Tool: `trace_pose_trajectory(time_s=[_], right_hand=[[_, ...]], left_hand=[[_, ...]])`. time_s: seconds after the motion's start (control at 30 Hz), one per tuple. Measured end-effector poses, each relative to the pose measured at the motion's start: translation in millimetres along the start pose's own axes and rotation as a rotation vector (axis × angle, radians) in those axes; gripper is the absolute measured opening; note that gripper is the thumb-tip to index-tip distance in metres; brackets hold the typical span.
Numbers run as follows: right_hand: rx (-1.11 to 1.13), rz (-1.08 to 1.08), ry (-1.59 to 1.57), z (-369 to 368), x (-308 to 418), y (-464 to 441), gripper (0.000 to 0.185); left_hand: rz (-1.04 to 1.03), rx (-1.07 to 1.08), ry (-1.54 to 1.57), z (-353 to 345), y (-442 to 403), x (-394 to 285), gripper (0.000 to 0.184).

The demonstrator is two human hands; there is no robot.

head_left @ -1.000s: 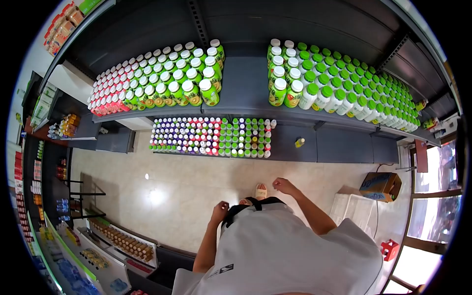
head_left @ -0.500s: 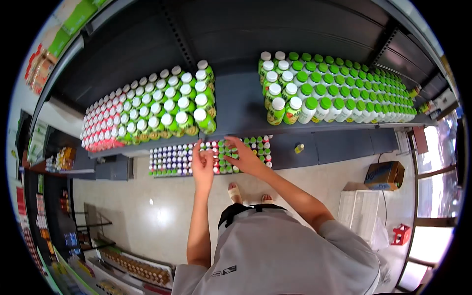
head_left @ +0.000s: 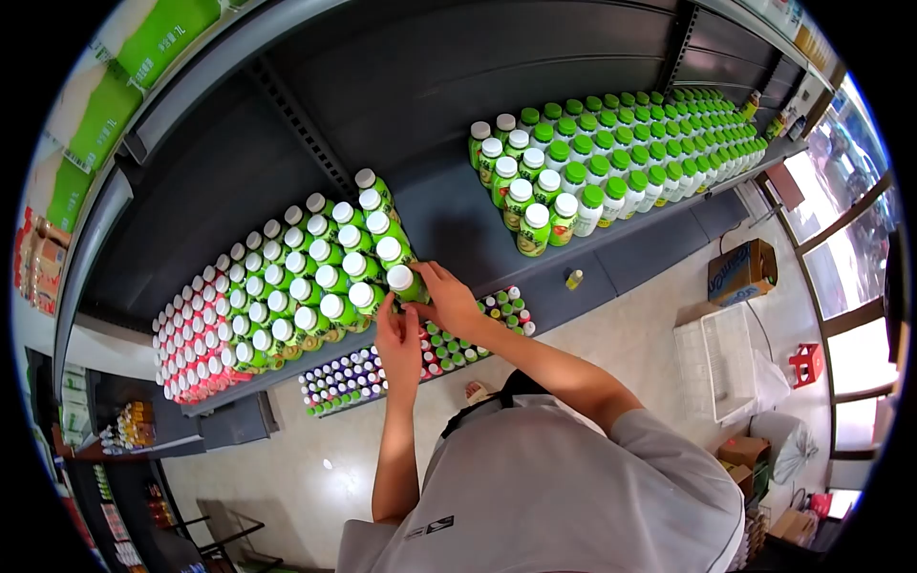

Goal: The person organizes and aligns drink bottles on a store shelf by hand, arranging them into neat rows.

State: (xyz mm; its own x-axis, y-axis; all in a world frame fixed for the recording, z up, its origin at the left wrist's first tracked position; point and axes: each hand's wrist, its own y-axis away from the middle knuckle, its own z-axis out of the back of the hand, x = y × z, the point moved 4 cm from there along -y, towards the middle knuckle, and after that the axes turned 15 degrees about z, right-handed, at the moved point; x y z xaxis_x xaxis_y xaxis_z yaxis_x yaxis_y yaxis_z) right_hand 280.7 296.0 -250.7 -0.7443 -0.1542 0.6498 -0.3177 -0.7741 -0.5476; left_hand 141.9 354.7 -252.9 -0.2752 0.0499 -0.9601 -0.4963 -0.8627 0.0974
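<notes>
My left hand (head_left: 397, 339), thumb and fingers slightly parted, meets the front of a white-capped green bottle (head_left: 403, 281) at the near right corner of its block on the dark shelf (head_left: 435, 196), while my right hand (head_left: 447, 298) lies along the bottle's right side; with fingertips partly hidden, I cannot tell whether either has a firm grip. Pink bottles (head_left: 198, 346) stand at the left end of the same shelf, and green-capped white bottles (head_left: 616, 196) fill rows to the right, above a lone small bottle (head_left: 573, 280) lower down.
</notes>
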Motion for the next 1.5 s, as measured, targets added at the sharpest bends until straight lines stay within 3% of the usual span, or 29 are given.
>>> trace_pose_trajectory(time_s=[0.03, 0.13, 0.23, 0.27, 0.4, 0.5, 0.67, 0.93, 1.27, 1.37, 1.43, 1.5], right_hand=[[-0.009, -0.001, 0.003, 3, 0, 1, 0.063], [-0.033, -0.017, 0.006, 15, -1, 4, 0.063], [0.016, -0.082, 0.026, 38, -8, -2, 0.063], [0.033, -0.056, 0.046, 46, -11, -7, 0.064], [0.169, 0.019, 0.116, 78, -33, -35, 0.071], [0.195, 0.142, 0.183, 102, -45, -63, 0.068], [0.371, 0.147, 0.184, 136, -82, -135, 0.066], [0.65, 0.195, 0.467, 156, -156, -228, 0.056], [0.582, 0.303, 0.709, 140, -208, -229, 0.051], [0.62, 0.301, 0.784, 134, -204, -232, 0.051], [0.675, 0.26, 0.818, 130, -199, -235, 0.051], [0.617, 0.36, 0.869, 124, -182, -238, 0.05]], left_hand=[[0.029, 0.019, -0.008, 0, 1, -2, 0.044], [-0.138, -0.009, -0.064, -7, -1, -5, 0.043], [-0.264, 0.008, -0.173, -27, 0, -19, 0.05], [-0.242, 0.1, -0.177, -34, -3, -20, 0.055], [-0.188, 0.219, -0.045, -70, -20, -30, 0.059], [-0.212, 0.202, 0.069, -97, -40, -36, 0.061], [-0.329, 0.126, 0.179, -130, -88, -81, 0.055], [-0.147, 0.097, 0.316, -201, -207, -57, 0.052], [-0.033, 0.067, 0.268, -224, -227, -62, 0.051], [-0.107, 0.065, 0.228, -223, -231, -57, 0.057], [-0.16, -0.033, -0.026, -212, -229, -59, 0.051], [-0.269, -0.189, -0.31, -189, -224, -71, 0.044]])
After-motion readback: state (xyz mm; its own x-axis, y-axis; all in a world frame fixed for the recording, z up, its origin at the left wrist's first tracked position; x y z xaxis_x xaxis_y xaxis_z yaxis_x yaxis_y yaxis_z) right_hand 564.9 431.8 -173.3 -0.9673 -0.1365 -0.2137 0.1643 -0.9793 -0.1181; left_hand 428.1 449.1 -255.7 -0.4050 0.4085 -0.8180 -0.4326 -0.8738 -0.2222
